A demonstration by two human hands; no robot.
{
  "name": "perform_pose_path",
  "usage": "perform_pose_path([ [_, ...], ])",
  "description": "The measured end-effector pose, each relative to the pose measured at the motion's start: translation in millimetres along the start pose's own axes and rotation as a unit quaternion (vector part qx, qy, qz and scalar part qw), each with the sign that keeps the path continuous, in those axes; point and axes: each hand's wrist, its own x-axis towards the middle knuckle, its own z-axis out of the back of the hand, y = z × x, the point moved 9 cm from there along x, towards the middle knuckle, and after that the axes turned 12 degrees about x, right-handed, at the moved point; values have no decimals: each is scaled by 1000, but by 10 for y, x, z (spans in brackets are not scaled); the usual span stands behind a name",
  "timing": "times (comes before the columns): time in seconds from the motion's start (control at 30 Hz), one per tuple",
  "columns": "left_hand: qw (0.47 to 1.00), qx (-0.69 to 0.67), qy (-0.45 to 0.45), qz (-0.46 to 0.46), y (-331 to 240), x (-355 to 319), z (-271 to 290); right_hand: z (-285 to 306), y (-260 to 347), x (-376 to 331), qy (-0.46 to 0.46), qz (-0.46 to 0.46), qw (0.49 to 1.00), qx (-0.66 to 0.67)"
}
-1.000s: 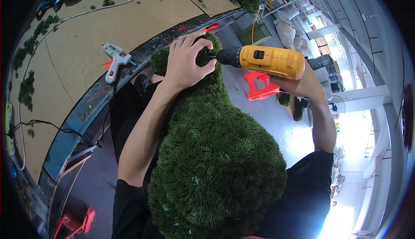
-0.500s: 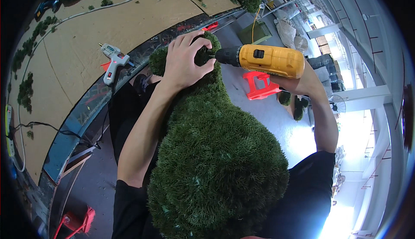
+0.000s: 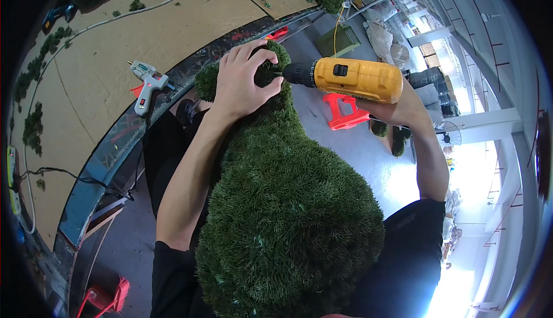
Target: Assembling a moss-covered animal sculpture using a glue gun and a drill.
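Observation:
A large rounded figure covered in green artificial grass (image 3: 288,214) rests against my body, its narrower end pointing away from me. At that far end my left hand (image 3: 241,82) grips the grass, thumb and forefinger curved around a dark spot. My right hand (image 3: 397,109) holds a yellow and black power drill (image 3: 360,80) level, from the right. The drill's black chuck points left, its tip at the gap between my left thumb and forefinger. What the tip touches is too small to make out. The drill body hides most of my right fingers.
To the left stands a curved tan tabletop (image 3: 92,82) with a hot glue gun (image 3: 148,88), a pale cable and tufts of greenery. A red plastic stool (image 3: 345,113) is beyond the drill. A green bin (image 3: 340,42) stands farther off; a red brush (image 3: 121,295) is at lower left.

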Motion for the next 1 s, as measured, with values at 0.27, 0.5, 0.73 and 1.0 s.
perform_pose_path([
  [0.27,1000,2,-2,-1,-1,-12,-32,-21,3,-6,7,35,999,-5],
  [0.5,1000,11,9,-3,34,43,-84,20,12,68,5,12,999,-35],
  [0.73,1000,-21,-4,-16,44,84,-58,51,6,208,34,33,998,34],
  [1.0,1000,-3,19,4,-46,25,-74,72,6,261,53,-13,999,2],
])
